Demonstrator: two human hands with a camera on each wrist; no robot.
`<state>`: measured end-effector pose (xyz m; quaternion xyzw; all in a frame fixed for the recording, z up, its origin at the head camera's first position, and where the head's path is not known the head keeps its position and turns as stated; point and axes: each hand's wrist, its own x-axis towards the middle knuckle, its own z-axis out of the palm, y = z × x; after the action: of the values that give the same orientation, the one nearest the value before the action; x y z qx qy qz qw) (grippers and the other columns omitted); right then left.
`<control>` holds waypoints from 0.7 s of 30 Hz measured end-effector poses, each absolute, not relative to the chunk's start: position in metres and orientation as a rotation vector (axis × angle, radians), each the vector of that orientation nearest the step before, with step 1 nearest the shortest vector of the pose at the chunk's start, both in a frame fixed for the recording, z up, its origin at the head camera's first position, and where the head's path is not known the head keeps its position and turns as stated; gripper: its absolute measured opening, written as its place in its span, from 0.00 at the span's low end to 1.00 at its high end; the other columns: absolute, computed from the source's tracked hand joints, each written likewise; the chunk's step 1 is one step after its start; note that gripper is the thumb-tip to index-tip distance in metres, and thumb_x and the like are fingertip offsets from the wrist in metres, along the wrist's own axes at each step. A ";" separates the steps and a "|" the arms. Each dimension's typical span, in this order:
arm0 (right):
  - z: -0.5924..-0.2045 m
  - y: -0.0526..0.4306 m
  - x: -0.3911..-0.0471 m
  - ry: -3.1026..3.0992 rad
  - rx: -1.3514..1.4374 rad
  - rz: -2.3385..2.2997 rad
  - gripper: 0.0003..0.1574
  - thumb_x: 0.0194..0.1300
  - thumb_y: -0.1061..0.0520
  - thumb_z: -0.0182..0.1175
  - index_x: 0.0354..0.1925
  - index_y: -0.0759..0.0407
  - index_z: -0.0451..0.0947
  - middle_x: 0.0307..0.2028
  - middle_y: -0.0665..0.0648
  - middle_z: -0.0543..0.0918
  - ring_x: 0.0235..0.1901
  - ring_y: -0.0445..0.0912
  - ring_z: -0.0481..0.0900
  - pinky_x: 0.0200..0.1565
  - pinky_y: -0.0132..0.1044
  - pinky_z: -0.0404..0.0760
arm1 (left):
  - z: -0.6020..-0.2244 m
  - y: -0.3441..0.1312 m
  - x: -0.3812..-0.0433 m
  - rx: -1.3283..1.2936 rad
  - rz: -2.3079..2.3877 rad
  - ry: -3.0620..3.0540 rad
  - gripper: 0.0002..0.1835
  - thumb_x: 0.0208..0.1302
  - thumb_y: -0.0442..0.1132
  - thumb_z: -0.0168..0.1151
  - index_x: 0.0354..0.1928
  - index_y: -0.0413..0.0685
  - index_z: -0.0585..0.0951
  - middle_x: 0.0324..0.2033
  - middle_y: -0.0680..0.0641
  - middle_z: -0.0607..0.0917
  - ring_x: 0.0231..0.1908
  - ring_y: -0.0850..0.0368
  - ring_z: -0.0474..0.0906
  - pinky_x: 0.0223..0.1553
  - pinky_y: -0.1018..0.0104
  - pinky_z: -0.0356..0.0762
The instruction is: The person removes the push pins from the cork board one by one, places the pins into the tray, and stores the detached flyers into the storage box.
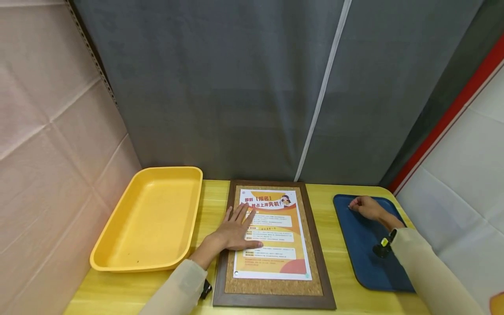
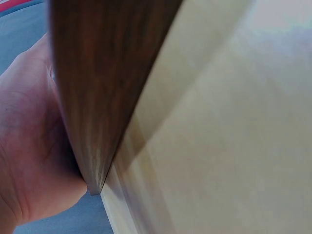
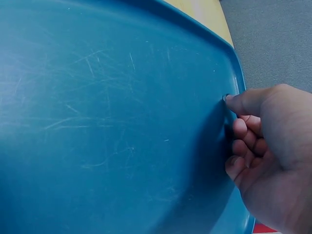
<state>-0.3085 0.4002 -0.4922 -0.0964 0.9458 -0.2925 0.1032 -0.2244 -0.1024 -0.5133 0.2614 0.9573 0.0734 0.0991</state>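
A printed orange-and-white poster (image 1: pixel 271 258) lies on a cork board (image 1: pixel 275 287) with a dark brown wooden frame (image 1: pixel 275 300). My left hand (image 1: pixel 236 232) rests on the poster's left side with its fingers spread. Seen from the left wrist, the hand (image 2: pixel 34 141) is beside the frame's edge (image 2: pixel 97 97). Over the far part of the blue tray (image 1: pixel 366 262), my right hand (image 1: pixel 368 208) pinches what looks like a small thumbtack (image 3: pixel 225 97) at the tips of thumb and forefinger. Its other fingers are curled. A small round tack head (image 1: pixel 236 273) shows at the poster's lower left corner.
To the left of the board stands a deep yellow tray (image 1: pixel 145 218) with a few dark specks in it. All of this is on a yellow wood-grain table (image 1: pixel 320 210). Grey curtains (image 1: pixel 236 87) close off the back, and pale cloth walls (image 1: pixel 59 175) stand at both sides.
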 end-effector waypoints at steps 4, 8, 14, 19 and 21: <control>-0.492 0.401 -0.308 2.798 -0.274 -0.859 0.11 0.79 0.63 0.57 0.43 0.72 0.82 0.38 0.62 0.85 0.39 0.50 0.80 0.45 0.46 0.79 | -0.512 -0.102 -0.224 0.771 0.217 2.828 0.62 0.66 0.82 0.50 0.87 0.51 0.43 0.85 0.38 0.41 0.84 0.40 0.34 0.80 0.34 0.32; -0.493 0.402 -0.308 2.796 -0.263 -0.870 0.11 0.79 0.62 0.57 0.44 0.71 0.81 0.39 0.62 0.85 0.40 0.50 0.80 0.46 0.48 0.80 | -0.510 -0.102 -0.223 0.771 0.218 2.833 0.62 0.66 0.82 0.50 0.87 0.51 0.44 0.85 0.38 0.42 0.84 0.40 0.35 0.80 0.34 0.32; -0.492 0.401 -0.308 2.813 -0.265 -0.885 0.11 0.79 0.63 0.56 0.45 0.71 0.82 0.40 0.62 0.86 0.40 0.50 0.80 0.46 0.45 0.80 | -0.510 -0.102 -0.224 0.777 0.224 2.831 0.61 0.66 0.81 0.51 0.87 0.51 0.44 0.85 0.38 0.42 0.84 0.40 0.35 0.80 0.34 0.33; -0.489 0.397 -0.307 2.844 -0.280 -0.891 0.10 0.79 0.63 0.56 0.45 0.70 0.81 0.39 0.62 0.85 0.38 0.49 0.78 0.43 0.42 0.78 | -0.511 -0.103 -0.223 0.778 0.231 2.825 0.61 0.67 0.80 0.52 0.87 0.49 0.44 0.85 0.37 0.42 0.84 0.40 0.35 0.80 0.33 0.33; -0.488 0.394 -0.307 2.858 -0.283 -0.903 0.10 0.80 0.63 0.55 0.46 0.70 0.81 0.39 0.61 0.85 0.38 0.49 0.78 0.42 0.40 0.78 | -0.511 -0.103 -0.223 0.777 0.234 2.824 0.61 0.67 0.80 0.52 0.87 0.49 0.44 0.85 0.37 0.42 0.84 0.39 0.35 0.80 0.33 0.33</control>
<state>-0.3074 0.3939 -0.4882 -0.0938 0.9473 -0.2993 0.0655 -0.2226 -0.1032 -0.5109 0.2630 0.9562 0.0792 0.1013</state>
